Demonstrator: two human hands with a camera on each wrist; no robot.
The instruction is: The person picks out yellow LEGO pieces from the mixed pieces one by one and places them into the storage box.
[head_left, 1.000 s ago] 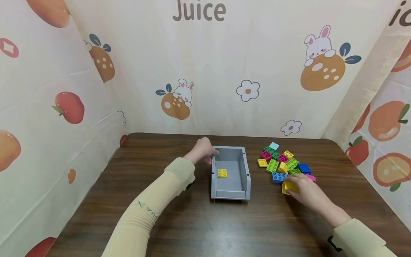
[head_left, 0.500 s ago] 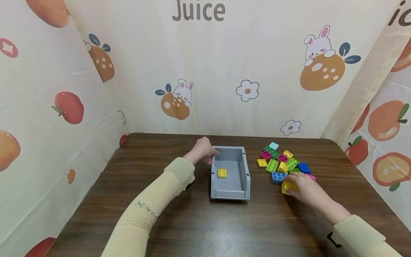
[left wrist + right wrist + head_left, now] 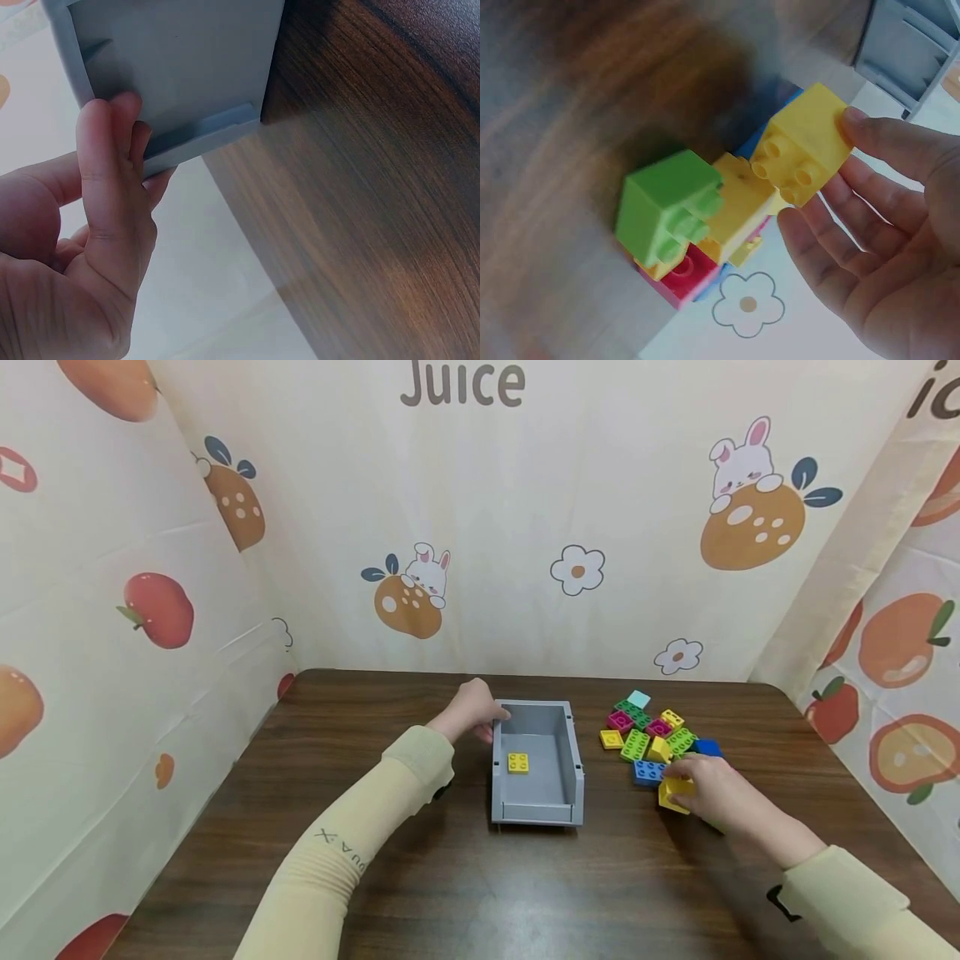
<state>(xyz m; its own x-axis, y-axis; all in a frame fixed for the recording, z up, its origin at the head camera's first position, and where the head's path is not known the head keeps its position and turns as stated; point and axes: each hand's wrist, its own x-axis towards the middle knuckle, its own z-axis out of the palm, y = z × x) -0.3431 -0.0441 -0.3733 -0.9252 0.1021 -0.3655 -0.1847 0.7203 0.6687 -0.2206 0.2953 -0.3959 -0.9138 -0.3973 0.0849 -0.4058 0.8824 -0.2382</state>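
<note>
My left hand (image 3: 474, 710) grips the far left edge of a grey plastic bin (image 3: 537, 814). In the left wrist view, the fingers (image 3: 109, 180) curl over the bin's wall (image 3: 199, 142). A small yellow brick with studs (image 3: 518, 763) lies inside the bin. At the near side of a pile of bricks, my right hand (image 3: 720, 789) pinches a yellow building brick (image 3: 674, 795). Thumb and fingertips hold this yellow brick (image 3: 810, 139) tilted in the right wrist view, close to a second yellow brick (image 3: 739, 202) and a green brick (image 3: 664, 199).
Loose bricks lie to the right of the bin: a blue one (image 3: 649, 772), a lime one (image 3: 634, 745), a magenta one (image 3: 619, 721), a light blue one (image 3: 639, 699) and several others. The wooden table (image 3: 450, 893) meets a printed curtain (image 3: 510, 627) behind.
The yellow brick in my right hand has tilted slightly, and the hand has shifted a little, now covering the pink brick. My left hand and the bin stay in place.
</note>
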